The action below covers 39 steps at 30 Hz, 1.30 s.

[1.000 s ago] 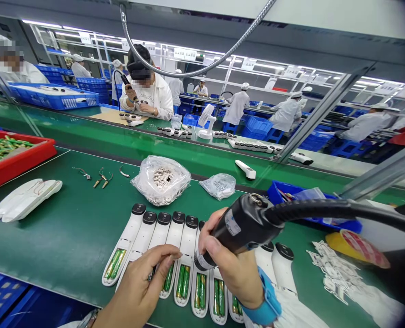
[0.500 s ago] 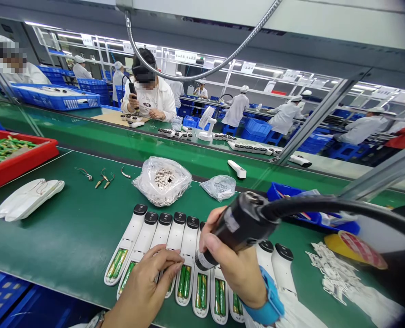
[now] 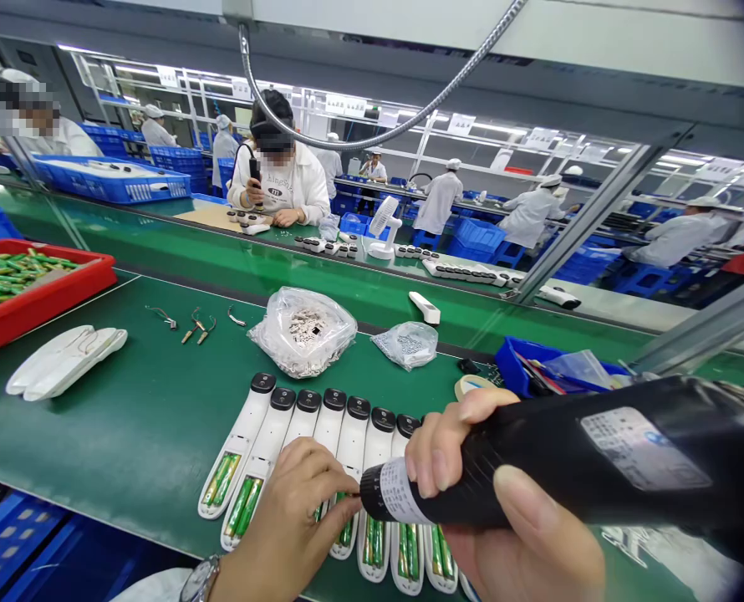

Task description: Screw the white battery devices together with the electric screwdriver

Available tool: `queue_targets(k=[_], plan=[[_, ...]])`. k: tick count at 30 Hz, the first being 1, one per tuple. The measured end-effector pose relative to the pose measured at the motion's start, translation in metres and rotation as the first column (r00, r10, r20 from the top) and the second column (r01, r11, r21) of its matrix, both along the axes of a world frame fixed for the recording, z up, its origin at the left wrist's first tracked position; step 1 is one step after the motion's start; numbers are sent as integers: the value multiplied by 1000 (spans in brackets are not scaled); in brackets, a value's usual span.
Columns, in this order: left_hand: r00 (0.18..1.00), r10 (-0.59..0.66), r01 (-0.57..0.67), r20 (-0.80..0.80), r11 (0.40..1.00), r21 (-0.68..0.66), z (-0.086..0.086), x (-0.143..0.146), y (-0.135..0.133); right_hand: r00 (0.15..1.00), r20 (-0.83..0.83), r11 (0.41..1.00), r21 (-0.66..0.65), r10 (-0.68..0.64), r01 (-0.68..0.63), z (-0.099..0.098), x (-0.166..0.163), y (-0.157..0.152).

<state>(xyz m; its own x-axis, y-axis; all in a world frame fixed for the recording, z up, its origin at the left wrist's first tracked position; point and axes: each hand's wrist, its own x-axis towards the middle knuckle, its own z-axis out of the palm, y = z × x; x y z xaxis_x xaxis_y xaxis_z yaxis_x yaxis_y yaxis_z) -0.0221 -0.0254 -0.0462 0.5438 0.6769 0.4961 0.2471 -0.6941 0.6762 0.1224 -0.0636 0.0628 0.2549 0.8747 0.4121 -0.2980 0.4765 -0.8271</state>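
A black electric screwdriver (image 3: 553, 443) lies nearly level in my right hand (image 3: 528, 543), whose fingers wrap round its body. Its nose points left, at the fingertips of my left hand (image 3: 290, 518). Thumb and fingers there are pinched together at the tool's tip; whatever they hold is too small to make out. Beneath both hands is a row of white handheld devices (image 3: 247, 431) with black ends. Their open compartments hold pairs of green-and-gold batteries (image 3: 221, 480). My hands and the screwdriver hide several of the devices in part.
Behind the row are a plastic bag of small metal parts (image 3: 303, 330) and a bag of screws (image 3: 406, 344). At left stand a red tray (image 3: 89, 280) of batteries and white shells (image 3: 64, 364). A blue bin (image 3: 513, 364) is at right. A co-worker (image 3: 281, 180) sits opposite.
The screwdriver has swung from a steep tilt to nearly level, and its tip has come to my left fingertips. My left hand has shifted slightly right, still pinched.
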Motion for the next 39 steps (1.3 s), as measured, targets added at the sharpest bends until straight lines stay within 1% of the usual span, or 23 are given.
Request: queue_targets(k=[8,11,13,14,16,19,21,24,27,31,32,35,37,39], plan=[[999,4,-4,-38,1000,-8,1,-2,-1,993,116,999,-15,32,-30,-11,1,-1],[994,-22,19,-110,999,-31,1,-5,0,987,157,999,-36,19,-14,-18,3,2],[985,0,-3,-171,1000,-22,-2,-8,0,986,169,999,-48,-7,15,-23,3,7],[980,15,-14,-198,1000,9,-5,-10,-1,986,167,998,-54,-19,28,-25,3,9],[974,42,-16,-221,993,118,-10,-13,-2,985,167,997,-55,-36,46,-29,2,15],[979,58,0,-195,959,284,-15,-15,-4,983,179,998,-41,-45,54,-35,2,21],[981,67,1,-183,937,349,-14,-15,-4,979,196,998,-39,-48,56,-37,2,23],[974,76,16,-212,917,399,-9,-15,-4,971,235,997,-58,-36,51,-40,4,25],[970,82,23,-230,907,420,-4,-15,-3,966,258,996,-79,-24,46,-45,5,26],[975,86,18,-207,891,453,-6,-15,-1,950,312,997,-75,12,12,-49,2,26],[974,86,23,-209,882,470,-8,-14,0,937,350,997,-81,23,6,-49,0,26],[973,96,34,-208,836,547,-14,-13,5,906,423,993,-95,-18,64,-41,-5,28],[974,103,40,-204,803,595,-18,-13,9,918,396,990,-129,-8,64,-35,-8,30],[969,98,67,-226,777,625,-22,-13,12,942,330,986,-166,56,0,-30,-9,33]])
